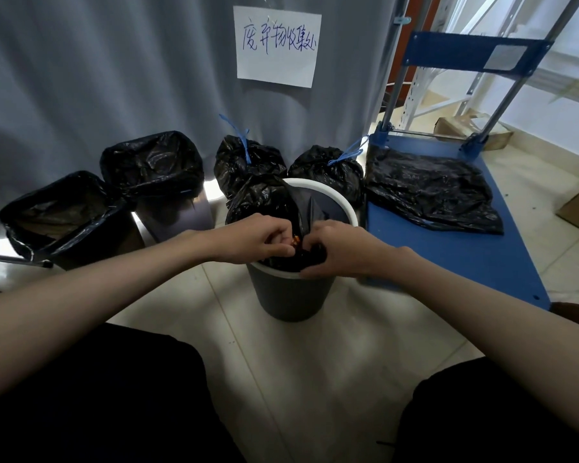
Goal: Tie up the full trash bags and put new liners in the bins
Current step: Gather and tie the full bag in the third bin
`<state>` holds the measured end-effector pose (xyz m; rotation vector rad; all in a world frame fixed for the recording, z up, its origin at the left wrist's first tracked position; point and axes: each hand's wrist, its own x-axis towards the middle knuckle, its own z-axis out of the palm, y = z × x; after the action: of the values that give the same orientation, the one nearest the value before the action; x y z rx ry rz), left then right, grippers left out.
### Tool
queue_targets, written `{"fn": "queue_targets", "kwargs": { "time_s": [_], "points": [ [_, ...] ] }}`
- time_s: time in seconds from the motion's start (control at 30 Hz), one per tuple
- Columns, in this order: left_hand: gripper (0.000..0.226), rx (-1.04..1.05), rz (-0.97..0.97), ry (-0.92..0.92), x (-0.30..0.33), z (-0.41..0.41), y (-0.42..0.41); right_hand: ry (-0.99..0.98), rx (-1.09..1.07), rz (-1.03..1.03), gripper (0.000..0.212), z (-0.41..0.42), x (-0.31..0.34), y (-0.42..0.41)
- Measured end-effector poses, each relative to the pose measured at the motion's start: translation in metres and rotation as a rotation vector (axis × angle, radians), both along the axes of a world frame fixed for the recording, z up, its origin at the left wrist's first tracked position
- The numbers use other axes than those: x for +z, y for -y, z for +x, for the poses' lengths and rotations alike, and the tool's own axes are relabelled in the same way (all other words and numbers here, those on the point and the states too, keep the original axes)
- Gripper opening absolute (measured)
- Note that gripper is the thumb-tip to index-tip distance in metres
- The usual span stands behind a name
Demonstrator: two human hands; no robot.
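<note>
I had both hands over the round bin (290, 295) at centre frame. My left hand (253, 238) and right hand (338, 250) each pinched gathered black bag (264, 198) plastic at the bin's near rim, fingers curled tight. Two tied bags (248, 162) sat at twelve o'clock, two lined bins (154, 162) at ten, a flat liner (428, 192) on the blue cart (448, 252) at two.
</note>
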<state>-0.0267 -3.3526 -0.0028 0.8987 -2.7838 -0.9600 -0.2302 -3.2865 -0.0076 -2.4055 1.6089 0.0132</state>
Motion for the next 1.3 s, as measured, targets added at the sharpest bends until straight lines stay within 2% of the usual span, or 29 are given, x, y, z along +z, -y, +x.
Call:
{"fn": "queue_targets", "kwargs": {
  "time_s": [0.1,0.2,0.33,0.47,0.53,0.6,0.67,0.7,0.77,0.83,0.9,1.03,1.1,1.2,1.3],
  "points": [
    [0.026,-0.03,-0.099,0.075,0.0,0.002,0.004,-0.016,0.017,-0.03,0.018,-0.002,-0.002,0.0],
    [0.026,-0.087,-0.354,0.234,0.0,0.007,0.01,-0.066,0.016,-0.054,0.02,-0.003,0.001,0.001],
    [0.018,-0.071,-0.5,0.352,0.011,0.017,0.02,-0.182,0.008,-0.073,0.023,-0.002,0.001,0.0],
    [0.016,-0.07,-0.818,0.479,0.021,0.024,0.022,-0.229,0.019,-0.14,0.022,0.004,0.004,0.0],
    [0.018,-0.078,-0.907,0.454,0.019,0.024,0.021,-0.251,0.058,-0.084,0.027,0.006,0.005,0.0],
    [0.029,-0.061,-0.95,0.467,0.018,0.025,0.021,-0.258,0.094,-0.056,0.041,0.007,0.005,-0.003],
    [0.042,0.1,-0.974,0.537,0.02,0.028,0.027,-0.211,0.044,-0.122,0.057,0.008,0.007,-0.006],
    [0.042,0.21,-0.951,0.557,0.02,0.031,0.031,-0.182,-0.013,-0.175,0.06,0.008,0.008,-0.006],
    [0.036,0.424,-0.744,0.538,0.017,0.038,0.044,-0.143,-0.11,-0.295,0.057,0.005,0.009,-0.002],
    [0.032,0.598,-0.465,0.511,0.01,0.043,0.055,-0.101,-0.16,-0.377,0.043,0.001,0.007,0.004],
    [0.037,0.687,-0.237,0.472,0.001,0.045,0.058,-0.067,-0.21,-0.415,0.029,-0.004,0.004,0.008],
    [0.042,0.865,0.262,0.216,-0.024,0.043,0.055,-0.112,-0.302,-0.363,0.04,-0.007,-0.003,0.01],
    [0.038,0.897,0.282,0.149,-0.031,0.043,0.056,-0.142,-0.321,-0.338,0.04,-0.009,-0.006,0.011],
    [0.023,0.932,0.175,0.062,-0.029,0.042,0.063,-0.172,-0.322,-0.335,0.04,-0.013,-0.01,0.011],
    [0.02,0.876,-0.127,0.171,-0.012,0.038,0.065,-0.17,-0.306,-0.335,0.041,-0.016,-0.011,0.01]
  ]
}}
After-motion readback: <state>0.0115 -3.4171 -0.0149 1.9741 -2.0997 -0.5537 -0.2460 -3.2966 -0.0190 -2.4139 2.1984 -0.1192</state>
